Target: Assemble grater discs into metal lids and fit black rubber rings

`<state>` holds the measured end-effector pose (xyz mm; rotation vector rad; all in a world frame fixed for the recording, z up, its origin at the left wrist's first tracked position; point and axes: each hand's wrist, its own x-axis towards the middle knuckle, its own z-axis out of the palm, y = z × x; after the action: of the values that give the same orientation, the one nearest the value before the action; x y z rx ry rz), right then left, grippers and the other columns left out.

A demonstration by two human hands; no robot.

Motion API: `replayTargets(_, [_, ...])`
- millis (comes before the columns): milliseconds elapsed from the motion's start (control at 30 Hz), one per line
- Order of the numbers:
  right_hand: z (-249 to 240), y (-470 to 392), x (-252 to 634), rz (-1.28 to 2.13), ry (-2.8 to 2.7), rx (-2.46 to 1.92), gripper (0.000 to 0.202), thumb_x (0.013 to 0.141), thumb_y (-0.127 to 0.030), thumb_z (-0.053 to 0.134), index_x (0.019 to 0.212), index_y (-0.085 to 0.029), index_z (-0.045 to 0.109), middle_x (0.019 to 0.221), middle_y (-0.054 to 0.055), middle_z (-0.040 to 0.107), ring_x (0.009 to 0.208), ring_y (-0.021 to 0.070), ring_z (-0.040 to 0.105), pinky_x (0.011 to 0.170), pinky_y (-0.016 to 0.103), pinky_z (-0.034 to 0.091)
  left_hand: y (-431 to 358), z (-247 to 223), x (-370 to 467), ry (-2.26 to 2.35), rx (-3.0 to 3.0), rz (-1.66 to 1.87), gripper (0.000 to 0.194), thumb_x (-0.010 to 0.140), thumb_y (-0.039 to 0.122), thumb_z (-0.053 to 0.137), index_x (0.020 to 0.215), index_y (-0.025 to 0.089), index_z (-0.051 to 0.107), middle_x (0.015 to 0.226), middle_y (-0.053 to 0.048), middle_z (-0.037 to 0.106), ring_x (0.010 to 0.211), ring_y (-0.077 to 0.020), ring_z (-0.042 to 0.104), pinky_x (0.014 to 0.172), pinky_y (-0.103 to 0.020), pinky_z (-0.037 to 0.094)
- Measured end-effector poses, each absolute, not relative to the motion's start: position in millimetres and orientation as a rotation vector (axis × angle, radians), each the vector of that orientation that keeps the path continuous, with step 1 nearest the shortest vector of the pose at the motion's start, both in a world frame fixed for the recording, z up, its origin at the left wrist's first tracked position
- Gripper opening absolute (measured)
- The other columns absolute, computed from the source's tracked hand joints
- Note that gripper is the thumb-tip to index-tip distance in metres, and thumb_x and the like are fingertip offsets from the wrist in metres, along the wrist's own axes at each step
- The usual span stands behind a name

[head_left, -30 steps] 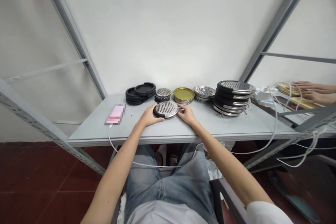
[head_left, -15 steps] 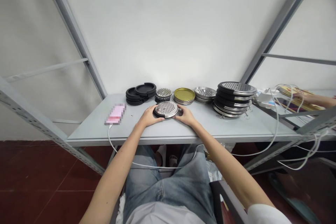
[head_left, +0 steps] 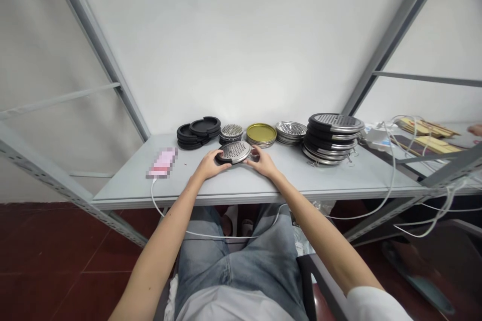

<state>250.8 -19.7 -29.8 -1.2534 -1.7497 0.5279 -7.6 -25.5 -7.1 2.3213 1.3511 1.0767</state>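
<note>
A round silver perforated disc with a black rim piece (head_left: 235, 152) is held between my two hands above the shelf, its right side tilted up. My left hand (head_left: 212, 164) grips its black left edge, fingers behind and thumb in front. My right hand (head_left: 261, 161) holds the silver right edge between fingers and thumb. Just behind stand a stack of small grater discs (head_left: 231, 131) and gold-topped round lids (head_left: 261, 133). Black rings (head_left: 199, 132) are piled at the back left.
Silver grater discs (head_left: 291, 130) and a tall stack of black-and-silver discs (head_left: 333, 135) stand to the right. A phone (head_left: 162, 162) with a white cable lies left. Metal posts flank the shelf; another person's hand shows far right.
The disc's right side has risen a little in my hands. The view has shifted slightly. At the far right, the other person's hand has pulled back from the yellow items.
</note>
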Motion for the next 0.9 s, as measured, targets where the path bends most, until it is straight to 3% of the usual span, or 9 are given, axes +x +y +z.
replayTargets(133, [-27, -20, 253, 0.532, -1.798, -1.155, 0.062, 0.077, -0.037, 0.065, 0.134, -0.012, 0.053, 0.118, 0.015, 0.068, 0.104, 0.0277, 0.064, 0.093, 0.043, 0.051, -26, -6, -7, 1.358, 2.326, 1.065, 0.058, 0.069, 0.049, 0.078, 0.116, 0.02, 0.062, 0.12, -0.01, 0.065, 0.115, -0.0283, 0.059, 0.104, -0.042, 0.044])
replayTargets(267, [-22, -20, 256, 0.595, -1.778, -1.117, 0.043, 0.089, -0.032, 0.043, 0.125, -0.019, 0.063, 0.125, 0.007, 0.067, 0.115, 0.0256, 0.061, 0.104, 0.041, 0.044, -26, -6, -8, 1.367, 2.349, 1.046, 0.062, 0.067, 0.052, 0.079, 0.117, 0.019, 0.062, 0.121, -0.01, 0.064, 0.116, -0.0285, 0.058, 0.106, -0.042, 0.043])
replayTargets(367, [-20, -22, 256, 0.591, -1.768, -1.153, 0.045, 0.094, -0.044, 0.037, 0.118, -0.021, 0.068, 0.123, 0.004, 0.069, 0.118, 0.0288, 0.059, 0.105, 0.043, 0.042, -25, -8, -9, 1.352, 2.366, 1.044, 0.064, 0.066, 0.053, 0.079, 0.117, 0.02, 0.062, 0.122, -0.01, 0.063, 0.118, -0.0283, 0.057, 0.106, -0.041, 0.043])
replayTargets(500, [-19, -24, 255, 0.576, -1.784, -1.249, 0.056, 0.095, -0.057, 0.032, 0.097, -0.018, 0.072, 0.097, 0.004, 0.075, 0.098, 0.0296, 0.065, 0.094, 0.042, 0.048, -24, -10, -11, 1.399, 2.341, 1.004, 0.07, 0.062, 0.054, 0.082, 0.12, 0.022, 0.061, 0.122, -0.01, 0.059, 0.118, -0.0288, 0.056, 0.107, -0.042, 0.042])
replayTargets(600, [-19, -27, 254, 0.526, -1.821, -1.246, 0.058, 0.095, -0.059, 0.03, 0.092, -0.018, 0.071, 0.091, 0.005, 0.074, 0.089, 0.0272, 0.065, 0.087, 0.037, 0.049, -25, -10, -12, 1.397, 2.331, 0.965, 0.073, 0.063, 0.056, 0.082, 0.124, 0.022, 0.059, 0.122, -0.01, 0.057, 0.119, -0.0289, 0.056, 0.107, -0.042, 0.042])
replayTargets(733, [-19, -29, 252, 0.428, -1.9, -1.257, 0.057, 0.096, -0.057, 0.028, 0.083, -0.019, 0.068, 0.082, 0.005, 0.072, 0.079, 0.0241, 0.063, 0.081, 0.034, 0.048, -27, -7, -12, 1.377, 2.332, 0.939, 0.091, 0.063, 0.06, 0.08, 0.138, 0.02, 0.046, 0.131, -0.013, 0.051, 0.126, -0.032, 0.049, 0.109, -0.044, 0.039])
replayTargets(833, [-21, -29, 249, 0.392, -1.916, -1.3, 0.055, 0.097, -0.054, 0.029, 0.084, -0.018, 0.068, 0.084, 0.009, 0.072, 0.079, 0.0246, 0.063, 0.083, 0.037, 0.048, -29, -6, -12, 1.39, 2.34, 0.938, 0.099, 0.062, 0.061, 0.079, 0.142, 0.019, 0.04, 0.135, -0.015, 0.048, 0.13, -0.0334, 0.046, 0.11, -0.046, 0.038])
replayTargets(900, [-22, -27, 248, 0.372, -1.855, -1.321, 0.05, 0.096, -0.052, 0.034, 0.098, -0.016, 0.068, 0.098, 0.013, 0.072, 0.088, 0.0262, 0.064, 0.088, 0.039, 0.048, -29, -6, -11, 1.404, 2.339, 0.938, 0.098, 0.062, 0.061, 0.08, 0.141, 0.018, 0.041, 0.134, -0.015, 0.049, 0.128, -0.0332, 0.047, 0.11, -0.045, 0.038])
